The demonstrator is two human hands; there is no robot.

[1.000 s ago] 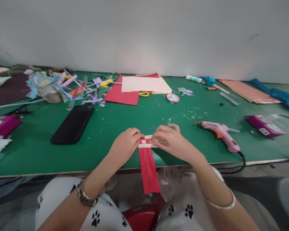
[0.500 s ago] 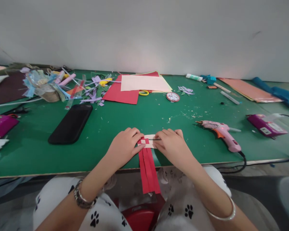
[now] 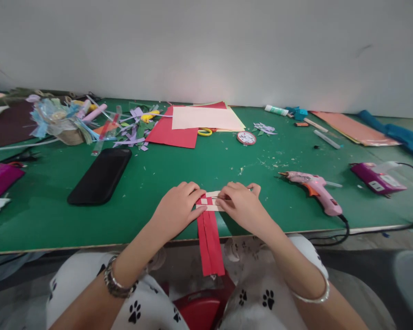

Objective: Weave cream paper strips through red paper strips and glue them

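Red paper strips point(image 3: 209, 243) cross cream paper strips point(image 3: 211, 208) in a small woven check at the table's front edge. The lower ends of the red strips hang over the edge toward my lap. My left hand point(image 3: 179, 208) grips the left end of the weave, thumb on the lower cream strip and fingers at the upper left corner. My right hand point(image 3: 242, 204) is closed at the right side, its thumb and fingertips pinching the cream strips. The strips' right ends are hidden under that hand.
A black phone point(image 3: 100, 176) lies left, a pink glue gun point(image 3: 313, 188) with its cord right. Behind are paper sheets point(image 3: 206, 118), yellow-handled scissors point(image 3: 205, 132), a round tin point(image 3: 246, 138), paper scraps point(image 3: 134, 130) and a glue tube point(image 3: 276, 110). A purple power block point(image 3: 378, 178) stands far right.
My right fingers have shifted slightly left and closer to the weave. The lower cream strip now lies across the red strips, and the dark gap between the cream strips has mostly closed.
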